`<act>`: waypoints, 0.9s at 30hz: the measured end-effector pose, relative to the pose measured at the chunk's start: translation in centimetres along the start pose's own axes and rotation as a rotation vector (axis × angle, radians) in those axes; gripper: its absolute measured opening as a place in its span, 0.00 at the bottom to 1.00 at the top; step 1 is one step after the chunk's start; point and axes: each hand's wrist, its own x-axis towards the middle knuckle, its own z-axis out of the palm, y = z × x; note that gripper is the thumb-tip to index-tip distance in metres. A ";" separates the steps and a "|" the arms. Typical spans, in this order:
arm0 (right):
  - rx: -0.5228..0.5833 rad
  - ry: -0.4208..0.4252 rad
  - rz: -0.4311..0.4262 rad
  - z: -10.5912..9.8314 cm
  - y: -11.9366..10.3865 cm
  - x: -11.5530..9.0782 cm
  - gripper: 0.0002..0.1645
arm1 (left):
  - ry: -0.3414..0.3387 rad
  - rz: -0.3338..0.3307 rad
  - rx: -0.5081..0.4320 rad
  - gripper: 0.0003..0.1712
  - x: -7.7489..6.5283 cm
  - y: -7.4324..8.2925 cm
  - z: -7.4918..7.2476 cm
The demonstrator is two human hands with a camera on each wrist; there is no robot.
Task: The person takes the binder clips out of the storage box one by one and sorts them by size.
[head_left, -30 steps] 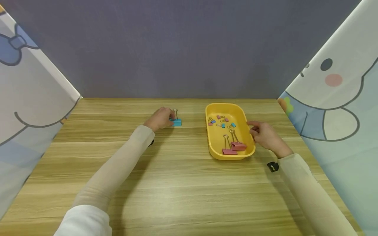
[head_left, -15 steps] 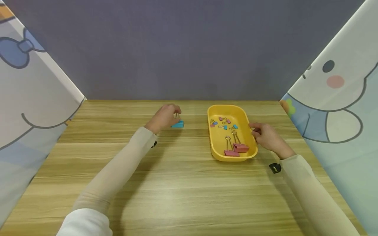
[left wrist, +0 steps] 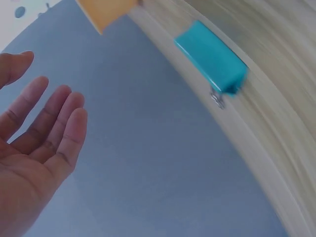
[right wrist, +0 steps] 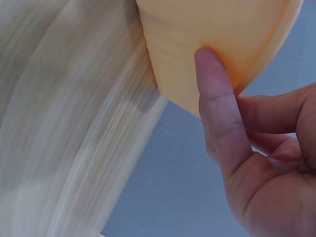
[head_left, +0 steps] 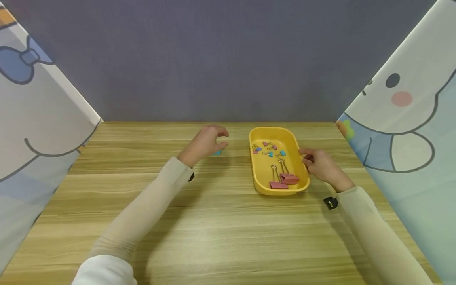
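Note:
My left hand (head_left: 206,143) is held over a blue binder clip (left wrist: 211,58), with thumb and fingers spread and nothing between them. In the head view the hand covers most of that clip; the left wrist view shows it lying on the table, apart from the fingers. At the right side of a yellow plastic tray (head_left: 253,170), my right hand (head_left: 322,165) pinches the rim, its thumb (right wrist: 217,94) flat against the outer wall. Inside the tray lie two large pink binder clips (head_left: 289,179) and several small pink and blue clips (head_left: 282,153).
The wooden table (head_left: 213,221) ends at a grey panel (head_left: 221,59) behind. Cartoon-printed side walls (head_left: 409,130) stand left and right. Bare wood lies between the blue clip and the tray.
My left hand has let go of the blue binder clip, opened its fingers and shifted slightly right over it. The right hand stays at the tray's rim.

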 end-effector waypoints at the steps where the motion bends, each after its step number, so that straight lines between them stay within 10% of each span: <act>1: -0.001 0.000 0.002 0.0 0.0 0.0 0.23 | 0.005 0.012 -0.009 0.16 0.0 0.3 0.1; 27: -0.013 0.006 -0.008 0.1 0.0 0.0 0.22 | 0.037 0.151 -0.087 0.17 1.7 5.0 2.5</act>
